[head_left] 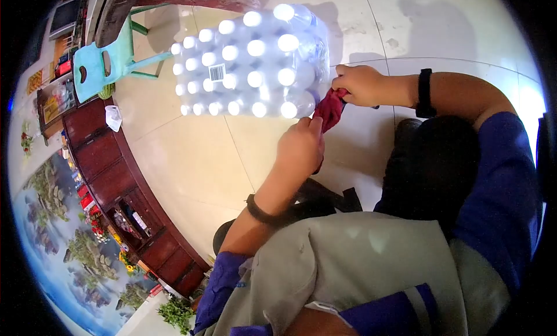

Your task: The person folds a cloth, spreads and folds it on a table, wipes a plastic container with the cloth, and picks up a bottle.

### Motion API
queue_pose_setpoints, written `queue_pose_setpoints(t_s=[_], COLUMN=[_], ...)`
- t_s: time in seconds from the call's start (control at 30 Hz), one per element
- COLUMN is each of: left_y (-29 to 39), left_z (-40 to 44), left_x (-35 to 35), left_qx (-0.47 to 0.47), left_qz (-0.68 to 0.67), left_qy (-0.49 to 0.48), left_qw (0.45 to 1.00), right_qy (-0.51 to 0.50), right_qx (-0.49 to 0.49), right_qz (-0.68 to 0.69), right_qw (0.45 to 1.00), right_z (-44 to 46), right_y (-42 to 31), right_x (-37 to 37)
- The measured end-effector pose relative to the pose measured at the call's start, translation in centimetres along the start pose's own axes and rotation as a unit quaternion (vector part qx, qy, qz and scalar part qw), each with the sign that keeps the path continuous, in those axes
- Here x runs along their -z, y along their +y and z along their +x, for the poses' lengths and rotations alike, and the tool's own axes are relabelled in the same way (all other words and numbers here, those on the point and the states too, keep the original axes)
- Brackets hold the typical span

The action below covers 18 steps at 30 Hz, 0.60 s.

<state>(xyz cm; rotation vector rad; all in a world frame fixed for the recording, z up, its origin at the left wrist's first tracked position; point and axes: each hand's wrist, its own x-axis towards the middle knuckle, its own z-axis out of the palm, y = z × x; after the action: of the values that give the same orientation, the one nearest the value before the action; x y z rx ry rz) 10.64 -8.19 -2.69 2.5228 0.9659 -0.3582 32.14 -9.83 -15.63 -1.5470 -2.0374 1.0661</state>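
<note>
A dark red cloth point(329, 111) is stretched between my two hands, close to the near right corner of a wrapped pack of clear bottles. My left hand point(301, 140) is closed on its lower left part. My right hand point(355, 85) pinches its upper right end. The bottle pack point(246, 66) stands on the tiled floor, with rows of white caps, clear plastic wrap and a barcode label point(217, 73) showing. Some of the cloth is hidden behind my fingers.
A turquoise chair point(104, 66) stands at the upper left beside a dark red cabinet point(96, 144). A white bag point(113, 118) lies near the cabinet. Green leaves point(176, 314) show at the bottom left. My bent knees are below the hands.
</note>
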Motion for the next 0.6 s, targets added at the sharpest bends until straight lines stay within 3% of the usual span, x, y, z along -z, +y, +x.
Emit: queue_pose_setpoints(t_s=[0.07, 0.2, 0.3, 0.43, 0.53, 0.6], left_y=[0.8, 2.5, 2.5, 1.8, 1.6, 1.6], left_z=[-0.1, 0.2, 0.7, 0.6, 0.6, 1.1], left_x=[1.4, 4.8, 6.4, 4.1, 2.8, 3.1], left_qx=[0.003, -0.036, -0.032, -0.052, -0.030, -0.047], left_qz=[-0.004, -0.047, -0.031, -0.021, -0.026, -0.037], left_qy=[-0.005, 0.192, 0.222, 0.122, 0.013, 0.057], left_qw=[1.000, 0.980, 0.974, 0.991, 0.999, 0.997], right_qy=[0.043, 0.217, 0.294, 0.186, 0.014, 0.106], right_qx=[0.008, 0.102, 0.191, 0.099, -0.036, -0.027], right_qz=[0.017, 0.048, 0.072, 0.074, 0.047, 0.066], right_qw=[0.999, 0.970, 0.934, 0.975, 0.998, 0.992], right_z=[-0.1, 1.5, 3.0, 1.4, -0.2, 0.1], right_y=[-2.0, -4.5, -5.0, -2.5, -0.5, -0.3], right_x=[1.8, 5.6, 5.7, 1.9, 1.2, 1.9])
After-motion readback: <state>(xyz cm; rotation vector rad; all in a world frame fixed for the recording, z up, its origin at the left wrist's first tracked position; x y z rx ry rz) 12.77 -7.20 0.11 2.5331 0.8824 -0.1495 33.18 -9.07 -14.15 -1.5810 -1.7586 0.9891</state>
